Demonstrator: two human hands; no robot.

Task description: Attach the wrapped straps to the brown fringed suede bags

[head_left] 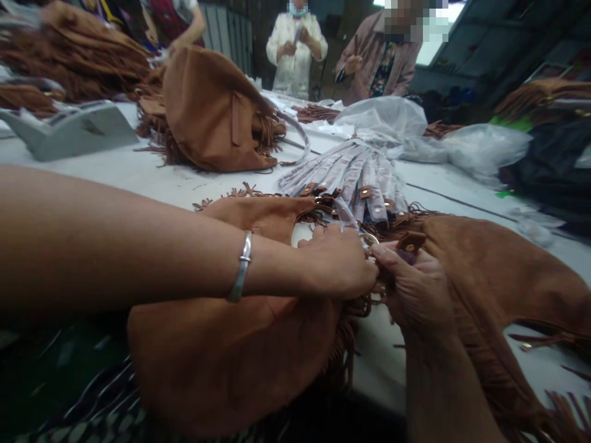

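Whether the left hand (342, 263) grips is hidden; the right hand (418, 289) clasps a tab (412, 240), white table (173, 184) below, far room (489, 46) dim.

No legible text, labels or numbers.

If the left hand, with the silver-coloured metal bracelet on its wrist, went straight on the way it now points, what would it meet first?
Probably the bare right hand, directly ahead of the left hand; whether they touch is hard to tell.
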